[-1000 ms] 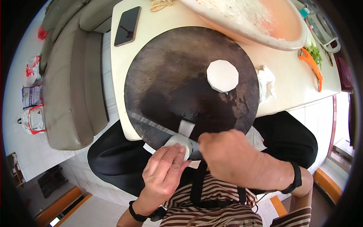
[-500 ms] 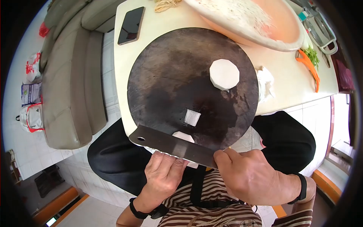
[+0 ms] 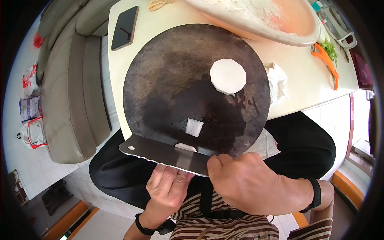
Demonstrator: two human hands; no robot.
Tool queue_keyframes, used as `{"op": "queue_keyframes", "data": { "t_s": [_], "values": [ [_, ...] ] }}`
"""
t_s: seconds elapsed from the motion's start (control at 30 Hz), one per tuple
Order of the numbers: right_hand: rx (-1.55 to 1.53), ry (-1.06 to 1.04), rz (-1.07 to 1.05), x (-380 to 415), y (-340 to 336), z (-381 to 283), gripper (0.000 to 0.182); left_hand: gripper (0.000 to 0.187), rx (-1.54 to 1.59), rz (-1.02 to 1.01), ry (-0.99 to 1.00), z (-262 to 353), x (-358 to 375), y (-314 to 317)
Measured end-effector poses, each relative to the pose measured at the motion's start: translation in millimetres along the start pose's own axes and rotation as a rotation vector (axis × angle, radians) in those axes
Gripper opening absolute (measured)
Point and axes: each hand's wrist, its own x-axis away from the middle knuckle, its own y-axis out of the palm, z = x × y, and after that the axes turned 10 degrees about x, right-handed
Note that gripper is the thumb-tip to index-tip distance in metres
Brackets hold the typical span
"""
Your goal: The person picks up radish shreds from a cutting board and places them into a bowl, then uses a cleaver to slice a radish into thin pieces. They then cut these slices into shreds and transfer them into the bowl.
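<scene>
A wide cleaver [image 3: 164, 155] lies across the near edge of the round dark chopping board [image 3: 168, 72]. My right hand [image 3: 248, 182] is closed around its handle end. Against the near edge of the blade rest the fingertips of my left hand [image 3: 169, 186], held together; what they grip is hidden behind the blade. A white piece [image 3: 186, 147] shows just beyond the blade, mostly covered by it. Farther up the board are a small white square piece [image 3: 194, 127] and a thick, many-sided white slice [image 3: 228, 76].
A large pinkish basin [image 3: 256, 30] of white shreds stands at the table's far side. A black phone [image 3: 125, 28] lies at left. To the right are a crumpled white tissue [image 3: 277, 83], an orange peeler [image 3: 327, 66] and green leaves [image 3: 329, 51].
The cleaver and both hands have shifted left in view, along with the board and table as the view moved. Less of the white piece beyond the blade shows.
</scene>
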Motion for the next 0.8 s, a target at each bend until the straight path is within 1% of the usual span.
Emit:
{"op": "queue_keyframes", "data": {
  "t_s": [0.07, 0.13, 0.37, 0.43, 0.47, 0.53, 0.57, 0.67, 0.8],
  "values": [
    [-0.009, 0.002, -0.001, -4, 7, 1, 0.01, 0.032, -0.017, 0.002, -0.003, 1, -1, 1],
    [0.047, -0.01, 0.039, -8, 18, 2, 0.015, 0.034, -0.029, 0.032, 0.015, 0, -3, 2],
    [0.106, -0.005, 0.099, -9, 25, 0, 0.014, 0.036, -0.026, 0.042, 0.037, 2, -4, 1],
    [0.04, 0.112, 0.119, -9, 24, 5, 0.012, 0.037, -0.021, 0.064, 0.052, 1, -5, 3],
    [0.044, 0.106, 0.122, -7, 24, 8, 0.012, 0.038, -0.007, 0.073, 0.058, 1, -4, 4],
    [0.064, 0.158, 0.162, -4, 19, 11, 0.012, 0.04, -0.001, 0.078, 0.059, 1, -3, 4],
    [0.053, 0.129, 0.2, 0, 14, 6, 0.014, 0.038, -0.007, 0.083, 0.064, 1, -4, 4],
    [0.065, 0.061, 0.138, 15, 6, -8, 0.015, 0.033, -0.013, 0.082, 0.065, 0, 0, 3],
    [0.105, 0.022, 0.076, 26, 6, -12, 0.017, 0.026, 0.005, 0.071, 0.066, 0, -2, 2]
  ]
}}
